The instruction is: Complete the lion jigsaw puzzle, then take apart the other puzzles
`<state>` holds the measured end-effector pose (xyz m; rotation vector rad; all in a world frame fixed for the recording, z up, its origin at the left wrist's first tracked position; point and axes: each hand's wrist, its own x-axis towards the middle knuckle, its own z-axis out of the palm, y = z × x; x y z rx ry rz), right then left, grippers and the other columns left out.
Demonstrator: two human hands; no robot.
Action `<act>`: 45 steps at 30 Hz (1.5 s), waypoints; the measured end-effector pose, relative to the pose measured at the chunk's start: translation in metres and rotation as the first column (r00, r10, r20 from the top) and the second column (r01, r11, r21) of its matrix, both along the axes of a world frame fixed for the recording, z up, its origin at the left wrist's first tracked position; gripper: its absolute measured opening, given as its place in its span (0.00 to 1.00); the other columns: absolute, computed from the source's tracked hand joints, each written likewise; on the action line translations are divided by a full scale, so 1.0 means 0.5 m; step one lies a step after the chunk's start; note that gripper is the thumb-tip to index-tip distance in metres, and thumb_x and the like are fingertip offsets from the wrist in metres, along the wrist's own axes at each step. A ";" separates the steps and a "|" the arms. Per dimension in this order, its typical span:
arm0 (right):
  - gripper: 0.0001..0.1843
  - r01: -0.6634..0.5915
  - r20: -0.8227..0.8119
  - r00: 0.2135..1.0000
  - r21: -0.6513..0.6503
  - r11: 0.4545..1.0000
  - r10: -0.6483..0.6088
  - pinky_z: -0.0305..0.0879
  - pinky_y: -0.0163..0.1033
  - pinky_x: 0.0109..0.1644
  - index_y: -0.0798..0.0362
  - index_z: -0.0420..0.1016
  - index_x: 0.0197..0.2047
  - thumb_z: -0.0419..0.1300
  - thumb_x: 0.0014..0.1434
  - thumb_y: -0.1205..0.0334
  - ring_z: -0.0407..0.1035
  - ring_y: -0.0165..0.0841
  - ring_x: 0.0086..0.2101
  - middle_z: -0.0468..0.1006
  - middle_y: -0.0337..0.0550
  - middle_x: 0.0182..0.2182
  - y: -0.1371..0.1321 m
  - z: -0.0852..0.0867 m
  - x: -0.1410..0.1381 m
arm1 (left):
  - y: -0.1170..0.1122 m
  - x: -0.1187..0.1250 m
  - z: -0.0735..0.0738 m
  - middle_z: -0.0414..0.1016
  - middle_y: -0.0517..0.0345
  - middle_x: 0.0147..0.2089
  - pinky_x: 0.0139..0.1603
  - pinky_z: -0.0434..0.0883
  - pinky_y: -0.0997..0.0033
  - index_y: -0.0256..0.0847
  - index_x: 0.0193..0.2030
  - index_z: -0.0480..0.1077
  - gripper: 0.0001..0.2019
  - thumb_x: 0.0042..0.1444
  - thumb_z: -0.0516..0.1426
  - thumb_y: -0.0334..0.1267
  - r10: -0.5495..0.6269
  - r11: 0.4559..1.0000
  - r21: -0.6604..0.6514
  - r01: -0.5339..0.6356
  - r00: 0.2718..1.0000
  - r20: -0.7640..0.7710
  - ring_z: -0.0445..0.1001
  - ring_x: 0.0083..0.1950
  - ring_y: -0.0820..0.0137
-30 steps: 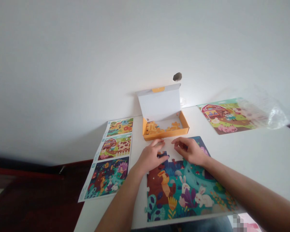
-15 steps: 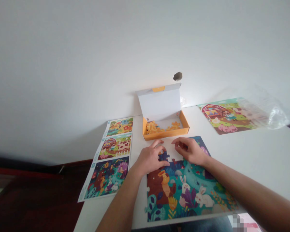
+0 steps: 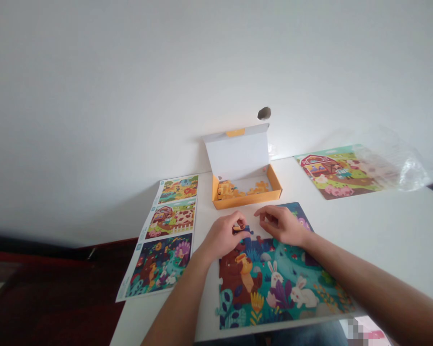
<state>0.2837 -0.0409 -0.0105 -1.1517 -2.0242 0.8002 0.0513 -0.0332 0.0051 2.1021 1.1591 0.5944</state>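
Pinching an apparently orange jigsaw piece (image 3: 238, 228) in the left hand (image 3: 222, 236)

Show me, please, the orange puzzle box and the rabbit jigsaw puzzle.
orange puzzle box (image 3: 247, 202): head view, on its front wall.
jigsaw puzzle (image 3: 282, 295): head view, on the purple leaves near its middle.

This looks like a plain room in a home rather than a workshop or lab. A bare white painted wall (image 3: 130, 81) fills the upper part of the frame, with a small dark chip (image 3: 264, 113) in its plaster, and a dark red skirting board (image 3: 57, 254) runs along its foot at the left. Below that lies a dark reddish floor (image 3: 50, 307), while a white table (image 3: 389, 235) stands against the wall, bearing a children's jigsaw puzzle (image 3: 285, 293) and its orange box (image 3: 247, 194).
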 end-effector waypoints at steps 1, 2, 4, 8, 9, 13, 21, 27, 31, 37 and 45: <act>0.13 -0.025 0.021 0.999 0.018 1.000 0.025 0.60 0.35 0.33 0.54 0.75 0.47 0.57 0.58 0.68 0.64 0.29 0.27 0.74 0.39 0.29 -0.001 0.003 0.000 | 0.001 -0.001 -0.001 0.75 0.62 0.34 0.36 0.67 0.74 0.42 0.37 0.68 0.09 0.54 0.63 0.40 0.025 1.000 -0.013 -0.025 0.998 0.058 0.74 0.34 0.71; 0.13 -0.057 0.045 0.997 0.036 0.998 0.055 0.61 0.36 0.35 0.54 0.75 0.47 0.58 0.57 0.68 0.66 0.30 0.29 0.75 0.41 0.31 -0.001 0.006 0.000 | 0.001 -0.001 -0.004 0.74 0.61 0.34 0.34 0.67 0.75 0.41 0.36 0.67 0.09 0.55 0.62 0.40 0.055 0.998 -0.028 -0.052 0.992 0.114 0.73 0.32 0.73; 0.13 -0.127 0.095 0.988 0.065 0.990 0.120 0.63 0.39 0.40 0.54 0.76 0.47 0.60 0.57 0.67 0.68 0.33 0.33 0.77 0.44 0.33 -0.002 0.010 0.001 | 0.004 -0.002 -0.010 0.74 0.60 0.34 0.30 0.66 0.77 0.40 0.35 0.67 0.09 0.56 0.61 0.42 0.105 0.994 -0.060 -0.095 0.973 0.204 0.71 0.27 0.76; 0.14 -0.255 0.156 0.958 0.097 0.962 0.239 0.65 0.42 0.44 0.54 0.76 0.46 0.64 0.55 0.64 0.69 0.38 0.39 0.78 0.48 0.36 -0.001 0.010 -0.001 | 0.008 -0.003 -0.020 0.75 0.59 0.34 0.28 0.66 0.78 0.39 0.34 0.69 0.09 0.56 0.62 0.42 0.124 0.991 -0.079 -0.108 0.960 0.251 0.70 0.26 0.77; 0.13 -0.270 0.162 0.954 0.096 0.958 0.253 0.65 0.42 0.44 0.54 0.76 0.45 0.64 0.56 0.63 0.69 0.38 0.39 0.77 0.48 0.36 -0.001 0.009 -0.002 | 0.008 -0.003 -0.021 0.75 0.58 0.34 0.29 0.66 0.78 0.39 0.34 0.69 0.09 0.56 0.62 0.42 0.120 0.992 -0.078 -0.104 0.961 0.251 0.70 0.26 0.77; 0.08 -0.292 0.167 0.946 0.080 0.953 0.276 0.64 0.40 0.42 0.54 0.78 0.40 0.61 0.62 0.58 0.69 0.35 0.37 0.76 0.46 0.35 0.003 0.002 -0.006 | 0.008 -0.003 -0.017 0.78 0.55 0.37 0.33 0.70 0.75 0.39 0.37 0.73 0.08 0.55 0.62 0.41 0.101 0.993 -0.092 -0.079 0.958 0.269 0.74 0.31 0.73; 0.10 -0.284 0.214 0.942 0.095 0.954 0.259 0.61 0.39 0.42 0.52 0.78 0.38 0.60 0.64 0.56 0.68 0.34 0.37 0.76 0.44 0.34 0.004 -0.005 -0.012 | 0.010 -0.004 0.007 0.79 0.50 0.37 0.43 0.72 0.66 0.43 0.42 0.80 0.08 0.59 0.59 0.37 -0.089 0.994 0.079 0.071 0.960 0.266 0.76 0.39 0.65; 0.09 -0.286 0.219 0.940 0.083 0.954 0.263 0.61 0.39 0.43 0.51 0.79 0.39 0.60 0.63 0.57 0.69 0.34 0.38 0.77 0.44 0.34 0.003 -0.007 -0.012 | 0.007 -0.007 0.009 0.79 0.51 0.37 0.41 0.73 0.67 0.41 0.38 0.78 0.07 0.59 0.59 0.38 -0.040 0.994 0.112 0.010 0.961 0.274 0.76 0.38 0.67; 0.09 -0.286 0.206 0.942 0.074 0.955 0.266 0.62 0.40 0.43 0.52 0.79 0.40 0.60 0.63 0.57 0.69 0.34 0.37 0.77 0.44 0.35 0.002 0.000 -0.012 | 0.007 -0.006 -0.004 0.78 0.52 0.36 0.32 0.71 0.73 0.40 0.36 0.75 0.07 0.58 0.59 0.41 0.067 0.994 0.055 -0.089 0.946 0.318 0.75 0.32 0.71; 0.14 -0.341 0.103 0.938 0.106 0.934 0.330 0.64 0.43 0.46 0.54 0.76 0.48 0.56 0.60 0.71 0.70 0.37 0.41 0.78 0.48 0.39 -0.002 0.005 -0.007 | 0.020 0.002 -0.017 0.78 0.54 0.40 0.29 0.76 0.72 0.41 0.44 0.66 0.14 0.58 0.61 0.46 0.362 0.932 -0.271 -0.242 0.687 0.630 0.80 0.34 0.67; 0.24 -0.364 0.080 0.930 0.065 0.929 0.359 0.63 0.45 0.46 0.53 0.74 0.53 0.60 0.52 0.74 0.70 0.38 0.39 0.77 0.45 0.36 -0.003 0.011 -0.001 | 0.024 0.013 -0.005 0.50 0.47 0.74 0.65 0.65 0.53 0.49 0.62 0.65 0.26 0.57 0.62 0.40 0.265 0.952 -0.304 -0.022 0.554 0.789 0.62 0.68 0.54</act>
